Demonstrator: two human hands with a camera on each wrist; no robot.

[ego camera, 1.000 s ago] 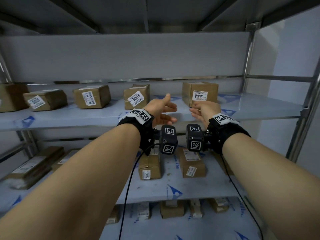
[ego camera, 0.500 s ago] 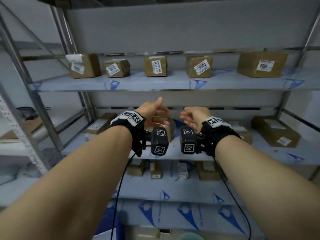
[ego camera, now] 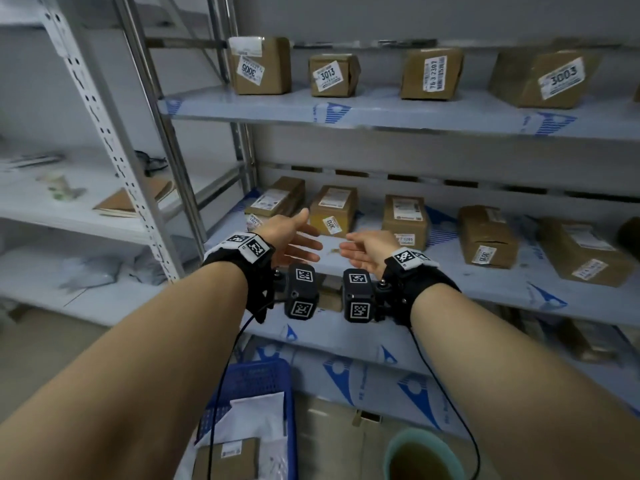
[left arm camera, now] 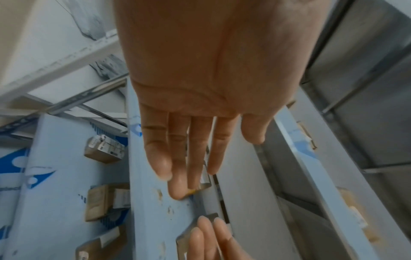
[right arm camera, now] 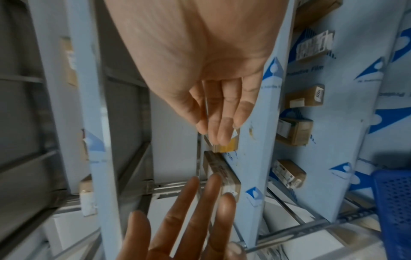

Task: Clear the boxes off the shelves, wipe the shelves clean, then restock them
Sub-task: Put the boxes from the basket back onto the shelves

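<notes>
Currently: left hand, right hand both empty, fingers extended, before middle shelf. Risk: one-sided grip tips box, topples neighbouring box.

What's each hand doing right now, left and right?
Left hand: open, fingers straight, holding nothing.
Right hand: open, fingers relaxed, holding nothing.

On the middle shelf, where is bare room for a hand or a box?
Bare shelf runs along the front edge, ahead of the box row, under the left hand and right hand. Narrow gaps separate the boxes, such as 3013 and its right neighbour. The back is crowded.
</notes>
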